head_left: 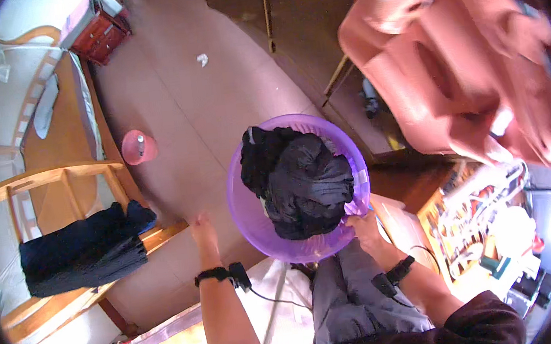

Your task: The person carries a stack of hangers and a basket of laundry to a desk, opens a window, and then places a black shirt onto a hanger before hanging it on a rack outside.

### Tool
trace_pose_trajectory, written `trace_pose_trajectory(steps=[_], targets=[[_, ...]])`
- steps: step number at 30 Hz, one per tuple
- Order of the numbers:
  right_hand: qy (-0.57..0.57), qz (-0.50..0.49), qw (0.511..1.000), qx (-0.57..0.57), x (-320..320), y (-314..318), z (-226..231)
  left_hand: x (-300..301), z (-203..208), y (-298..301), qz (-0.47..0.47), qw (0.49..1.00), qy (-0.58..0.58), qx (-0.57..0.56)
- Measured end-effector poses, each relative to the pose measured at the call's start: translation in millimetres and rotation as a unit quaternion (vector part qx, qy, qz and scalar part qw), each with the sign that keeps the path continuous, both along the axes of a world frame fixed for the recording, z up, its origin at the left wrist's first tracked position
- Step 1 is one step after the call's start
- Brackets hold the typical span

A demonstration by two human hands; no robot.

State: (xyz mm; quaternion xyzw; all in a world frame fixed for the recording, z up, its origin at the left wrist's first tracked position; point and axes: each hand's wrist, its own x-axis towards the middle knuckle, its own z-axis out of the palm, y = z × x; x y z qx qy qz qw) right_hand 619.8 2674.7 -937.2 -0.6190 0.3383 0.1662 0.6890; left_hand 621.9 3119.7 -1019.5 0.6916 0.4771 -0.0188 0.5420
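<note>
Tipping might be caused by one-sided support: the purple basin (250, 220), heaped with dark clothes (310, 182), is gripped near the legs (348, 288) by the fingers of the right hand (365, 230); the left hand's (203, 230) finger spread cannot be told.

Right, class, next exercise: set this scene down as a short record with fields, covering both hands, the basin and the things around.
Right hand: grip on the near right rim of the basin
Left hand: apart from the basin, seemingly holding nothing; blurred
Basin: purple, round
Contents: heap of dark fabric
Left side: wooden bed rail with dark cloth draped over it
Floor: pink bin, left of the basin
Far left corner: reddish-brown drawer cabinet
</note>
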Motion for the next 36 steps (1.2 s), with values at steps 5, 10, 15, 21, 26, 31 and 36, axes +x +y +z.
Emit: trace_pose_trajectory(steps=[5,10,15,21,26,31,36], targets=[[-0.014,0.004,1.0,0.018,-60.9,-51.4,154.8,41.9,145.4,-49.0,-0.198,0.969,0.096,0.114],[-0.023,0.007,0.999,0.041,-147.8,-98.4,216.0,48.8,225.4,-123.6,-0.292,0.941,0.078,-0.151],[-0.078,0.075,0.994,-0.033,-222.8,-127.3,219.1,19.5,318.8,-200.8,-0.41,0.898,0.143,0.075],[-0.049,0.035,0.998,0.012,-291.7,-204.9,249.9,-30.5,363.8,-282.7,-0.506,0.844,0.035,0.172],[-0.045,-0.018,0.996,0.079,-367.9,-281.1,267.6,-93.8,396.1,-373.6,-0.544,0.809,-0.088,0.206],[-0.036,-0.046,0.998,0.035,-455.5,-356.8,290.9,-146.7,423.5,-454.8,-0.619,0.767,-0.031,0.166],[-0.021,-0.2,0.975,0.099,-561.7,-401.5,262.8,-209.9,426.5,-573.2,-0.643,0.756,-0.001,0.122]])
